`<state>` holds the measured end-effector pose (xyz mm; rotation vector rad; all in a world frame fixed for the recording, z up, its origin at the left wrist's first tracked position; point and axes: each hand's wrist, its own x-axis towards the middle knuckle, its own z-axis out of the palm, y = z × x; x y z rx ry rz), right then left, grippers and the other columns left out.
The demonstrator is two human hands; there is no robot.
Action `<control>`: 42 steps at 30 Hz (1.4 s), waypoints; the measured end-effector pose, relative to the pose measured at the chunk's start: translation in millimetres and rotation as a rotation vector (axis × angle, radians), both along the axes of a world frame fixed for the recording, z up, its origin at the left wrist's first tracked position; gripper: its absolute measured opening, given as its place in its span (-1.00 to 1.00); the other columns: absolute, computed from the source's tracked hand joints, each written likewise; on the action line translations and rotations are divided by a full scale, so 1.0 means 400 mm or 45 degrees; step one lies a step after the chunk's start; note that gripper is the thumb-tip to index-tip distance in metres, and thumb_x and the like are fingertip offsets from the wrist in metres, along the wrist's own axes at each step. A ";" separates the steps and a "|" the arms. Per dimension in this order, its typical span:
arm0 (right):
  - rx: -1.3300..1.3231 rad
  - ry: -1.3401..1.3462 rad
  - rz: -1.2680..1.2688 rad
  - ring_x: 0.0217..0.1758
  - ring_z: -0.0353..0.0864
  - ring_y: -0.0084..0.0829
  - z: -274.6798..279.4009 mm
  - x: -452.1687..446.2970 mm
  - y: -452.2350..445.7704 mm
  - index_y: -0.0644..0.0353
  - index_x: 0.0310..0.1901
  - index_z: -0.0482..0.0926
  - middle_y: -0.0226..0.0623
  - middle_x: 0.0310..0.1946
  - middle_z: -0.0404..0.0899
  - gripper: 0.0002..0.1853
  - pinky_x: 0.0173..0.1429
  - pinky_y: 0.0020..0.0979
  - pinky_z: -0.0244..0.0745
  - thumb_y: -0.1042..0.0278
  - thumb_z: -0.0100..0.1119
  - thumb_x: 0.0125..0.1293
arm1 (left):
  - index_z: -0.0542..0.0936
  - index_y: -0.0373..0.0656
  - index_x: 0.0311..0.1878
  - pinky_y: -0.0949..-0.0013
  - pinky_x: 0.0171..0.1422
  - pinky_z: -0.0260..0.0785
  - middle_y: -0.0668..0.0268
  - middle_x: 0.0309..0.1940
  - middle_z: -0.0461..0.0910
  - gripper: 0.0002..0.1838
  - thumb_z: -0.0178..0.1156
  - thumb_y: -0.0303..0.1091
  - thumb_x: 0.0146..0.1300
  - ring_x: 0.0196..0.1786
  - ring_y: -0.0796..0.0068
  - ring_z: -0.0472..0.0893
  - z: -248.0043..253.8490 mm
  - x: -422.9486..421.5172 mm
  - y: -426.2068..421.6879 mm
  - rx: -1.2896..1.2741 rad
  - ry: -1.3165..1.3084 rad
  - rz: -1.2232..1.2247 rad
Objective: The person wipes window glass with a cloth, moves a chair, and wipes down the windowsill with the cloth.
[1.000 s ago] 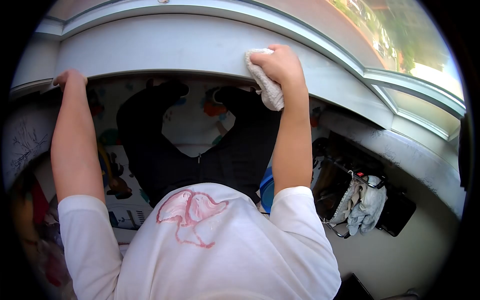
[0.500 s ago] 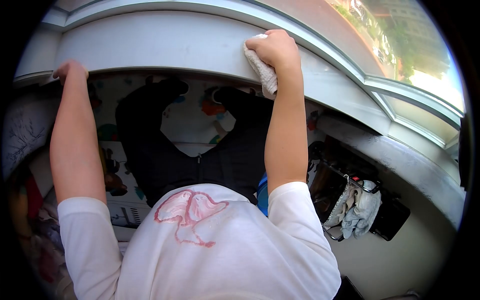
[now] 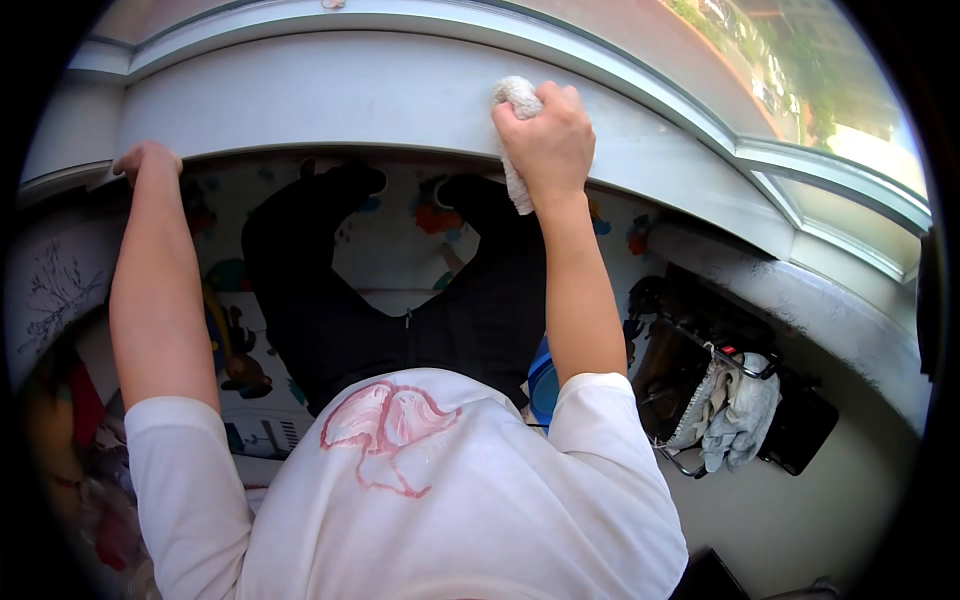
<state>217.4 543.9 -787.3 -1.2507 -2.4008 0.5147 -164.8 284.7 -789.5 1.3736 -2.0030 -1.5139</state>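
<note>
My right hand (image 3: 552, 135) is closed around a bunched white cloth (image 3: 517, 180), a textured towel-like rag. One end sticks up past the thumb, and the rest hangs down beside the wrist. It is over the white windowsill (image 3: 330, 90), near the front edge. Far to the left, my left hand (image 3: 148, 160) grips the sill's front edge with bent fingers; the fingertips are partly hidden.
Beyond the sill runs the window frame (image 3: 700, 115), with glass above it. My legs in black trousers (image 3: 400, 330) are below the sill, over a patterned mat. At right, a grey-white cloth (image 3: 740, 410) hangs on a dark metal frame. A blue object (image 3: 543, 385) shows by my hip.
My right hand and the cloth have moved down towards the sill's front edge, and the cloth is more bunched. My left hand stays at the edge. The view has shifted slightly.
</note>
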 end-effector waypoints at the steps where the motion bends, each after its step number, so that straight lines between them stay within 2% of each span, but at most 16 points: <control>1: 0.039 -0.014 -0.096 -0.24 0.65 0.01 -0.008 0.051 0.035 0.23 -0.36 0.61 -0.09 -0.26 0.59 -0.67 -0.15 -0.06 0.60 0.10 0.36 0.06 | 0.65 -0.31 0.10 0.11 0.25 0.56 0.08 0.14 0.67 -0.33 -0.35 0.03 0.58 0.18 0.11 0.66 0.001 -0.001 0.004 0.008 -0.009 0.007; 3: 0.185 -0.102 -0.324 -0.22 0.66 0.05 -0.050 0.161 0.132 0.26 -0.33 0.63 -0.07 -0.22 0.61 -0.64 -0.10 -0.03 0.60 0.06 0.35 0.07 | 0.65 -0.31 0.11 0.11 0.25 0.56 0.07 0.15 0.67 -0.33 -0.36 0.02 0.58 0.18 0.10 0.66 0.004 0.013 0.003 0.024 -0.036 0.018; 5: 0.138 -0.192 -0.617 -0.18 0.67 0.06 -0.043 0.221 0.188 0.26 -0.30 0.64 -0.05 -0.20 0.62 -0.62 -0.07 -0.02 0.61 0.05 0.35 0.09 | 0.64 -0.32 0.12 0.11 0.25 0.55 0.07 0.15 0.67 -0.33 -0.36 0.02 0.58 0.18 0.10 0.66 0.005 0.020 -0.001 0.042 -0.049 0.033; 8: 0.225 -0.234 -0.749 -0.16 0.68 0.06 -0.050 0.182 0.173 0.26 -0.28 0.64 -0.05 -0.20 0.61 -0.63 -0.05 -0.02 0.61 0.06 0.35 0.10 | 0.63 -0.33 0.13 0.11 0.26 0.55 0.06 0.16 0.66 -0.33 -0.36 0.01 0.58 0.18 0.09 0.65 0.001 0.018 -0.008 0.048 -0.057 0.046; 11: 0.082 -0.173 -0.715 -0.05 0.67 0.06 -0.032 0.089 0.118 0.26 -0.21 0.66 -0.06 -0.11 0.63 -0.55 0.06 -0.02 0.58 -0.02 0.34 0.09 | 0.62 -0.33 0.13 0.10 0.26 0.55 0.06 0.17 0.66 -0.33 -0.37 0.01 0.58 0.18 0.09 0.65 0.020 0.035 0.011 0.054 -0.047 0.048; 13: 0.109 -0.109 -0.542 -0.13 0.66 0.02 -0.031 0.005 0.067 0.23 -0.24 0.65 -0.10 -0.18 0.60 -0.60 -0.01 -0.03 0.58 0.02 0.35 0.10 | 0.62 -0.34 0.14 0.10 0.26 0.55 0.05 0.18 0.65 -0.33 -0.37 0.01 0.58 0.19 0.08 0.65 -0.008 0.007 -0.007 0.042 -0.044 0.040; 14: 0.177 -0.026 -0.406 -0.15 0.64 -0.01 -0.038 -0.037 0.038 0.23 -0.29 0.60 -0.12 -0.24 0.54 -0.68 -0.11 -0.03 0.60 0.15 0.38 0.08 | 0.62 -0.34 0.14 0.10 0.26 0.55 0.05 0.18 0.65 -0.33 -0.37 0.00 0.58 0.19 0.08 0.65 -0.021 -0.009 -0.016 0.037 -0.040 0.033; 18: 0.226 0.149 -0.029 -0.26 0.60 -0.14 -0.029 -0.212 -0.105 0.18 -0.42 0.53 -0.22 -0.31 0.48 -0.70 -0.30 -0.14 0.60 0.20 0.44 -0.02 | 0.61 -0.35 0.16 0.09 0.27 0.55 0.04 0.19 0.65 -0.33 -0.38 0.00 0.59 0.19 0.07 0.65 0.016 0.025 0.011 0.034 -0.027 0.000; 23: 0.179 0.279 0.269 -0.30 0.57 -0.19 -0.021 -0.284 -0.189 0.16 -0.47 0.53 -0.27 -0.38 0.46 -0.69 -0.30 -0.20 0.59 0.23 0.50 -0.09 | 0.59 -0.36 0.18 0.09 0.28 0.54 0.04 0.21 0.63 -0.34 -0.39 -0.01 0.59 0.20 0.07 0.65 -0.034 -0.028 -0.030 -0.011 -0.028 -0.036; 26: 0.077 0.366 0.361 -0.29 0.57 -0.14 -0.028 -0.220 -0.153 0.17 -0.45 0.53 -0.25 -0.37 0.47 -0.69 -0.29 -0.17 0.58 0.19 0.49 -0.04 | 0.56 -0.35 0.23 0.11 0.31 0.52 0.05 0.24 0.62 -0.34 -0.40 -0.02 0.59 0.21 0.07 0.64 -0.047 -0.042 -0.039 -0.135 -0.076 -0.064; 28: 0.064 0.371 0.378 -0.26 0.59 -0.10 -0.029 -0.145 -0.125 0.17 -0.43 0.54 -0.22 -0.35 0.49 -0.71 -0.27 -0.14 0.57 0.19 0.45 0.01 | 0.56 -0.34 0.23 0.14 0.36 0.48 0.04 0.25 0.61 -0.34 -0.41 -0.03 0.59 0.23 0.08 0.63 -0.052 -0.053 -0.045 0.030 -0.003 0.021; 30: 0.101 0.374 0.255 -0.26 0.59 -0.09 -0.044 -0.051 -0.071 0.17 -0.42 0.53 -0.21 -0.34 0.50 -0.71 -0.25 -0.13 0.57 0.20 0.44 0.02 | 0.56 -0.34 0.24 0.17 0.41 0.43 0.03 0.25 0.61 -0.34 -0.41 -0.03 0.59 0.24 0.09 0.62 -0.067 -0.070 -0.053 0.037 -0.022 0.034; 32: 0.201 0.320 0.042 -0.28 0.60 -0.07 -0.073 0.056 0.020 0.17 -0.38 0.56 -0.18 -0.35 0.53 -0.70 -0.23 -0.10 0.56 0.17 0.44 0.04 | 0.56 -0.35 0.24 0.19 0.45 0.39 0.01 0.25 0.61 -0.33 -0.42 -0.02 0.59 0.26 0.08 0.61 -0.081 -0.077 -0.064 -0.131 -0.126 -0.022; 37: 0.324 0.183 -0.673 -0.17 0.63 0.04 -0.133 0.305 0.280 0.27 -0.32 0.61 -0.07 -0.26 0.62 -0.59 -0.03 -0.05 0.57 0.02 0.40 0.10 | 0.56 -0.36 0.23 0.18 0.45 0.37 0.00 0.24 0.61 -0.32 -0.41 -0.01 0.58 0.27 0.07 0.60 -0.058 -0.042 -0.039 -0.093 -0.113 -0.029; 39: 0.180 0.209 -0.927 -0.12 0.65 0.05 -0.138 0.321 0.322 0.29 -0.26 0.65 -0.05 -0.20 0.63 -0.53 0.01 -0.05 0.59 -0.03 0.41 0.07 | 0.57 -0.36 0.23 0.17 0.45 0.37 0.00 0.24 0.61 -0.31 -0.41 0.00 0.57 0.27 0.07 0.60 -0.061 -0.041 -0.042 -0.089 -0.118 -0.023; 42: 0.179 -0.091 -0.974 -0.08 0.67 0.04 -0.070 0.204 0.261 0.30 -0.24 0.68 -0.06 -0.17 0.63 -0.51 0.04 -0.04 0.60 -0.04 0.41 0.05 | 0.57 -0.36 0.22 0.16 0.46 0.36 -0.01 0.24 0.61 -0.31 -0.40 0.01 0.56 0.28 0.07 0.60 -0.064 -0.050 -0.049 -0.094 -0.119 -0.012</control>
